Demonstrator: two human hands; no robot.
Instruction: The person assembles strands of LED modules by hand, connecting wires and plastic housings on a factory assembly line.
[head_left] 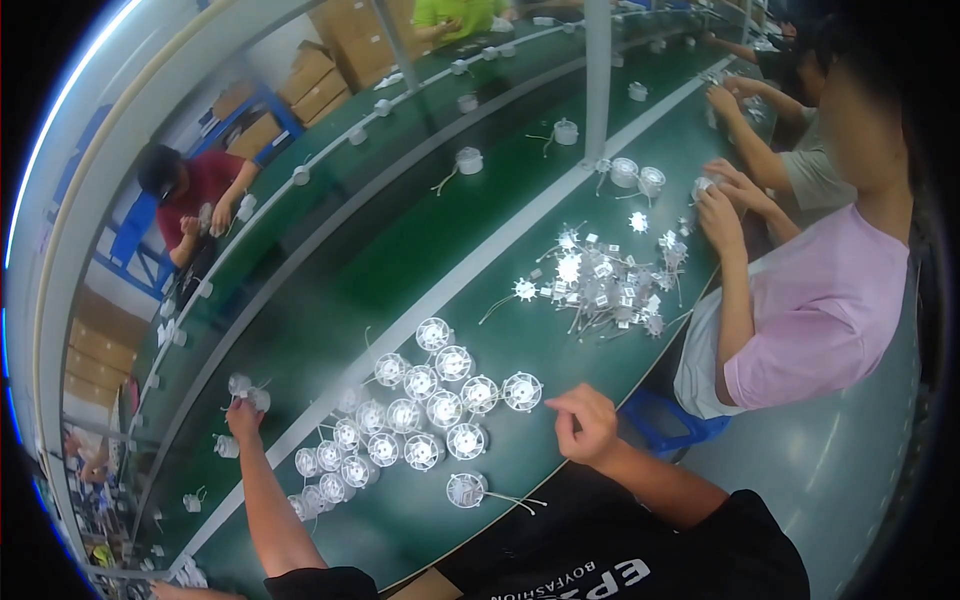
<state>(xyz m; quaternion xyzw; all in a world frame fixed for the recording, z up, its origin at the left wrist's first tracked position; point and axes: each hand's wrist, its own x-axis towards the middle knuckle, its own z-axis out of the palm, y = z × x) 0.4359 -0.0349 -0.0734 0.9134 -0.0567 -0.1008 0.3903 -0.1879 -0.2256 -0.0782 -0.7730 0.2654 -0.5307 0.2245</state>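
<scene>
White housing meets left hand beyond rail

On the far green belt, the left fingers touch it; whether they grip cannot be told. Loosely curled, the right hand holds nothing visible, just right of clustered round units. Farther off, right, silvery star-shaped parts lie heaped near a pink-shirted co-worker.

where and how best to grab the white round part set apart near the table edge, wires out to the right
Probably pinch the round white part across its outer rim, coming from the near left: its wires trail off right, and the clustered round parts lie beyond it.
</scene>
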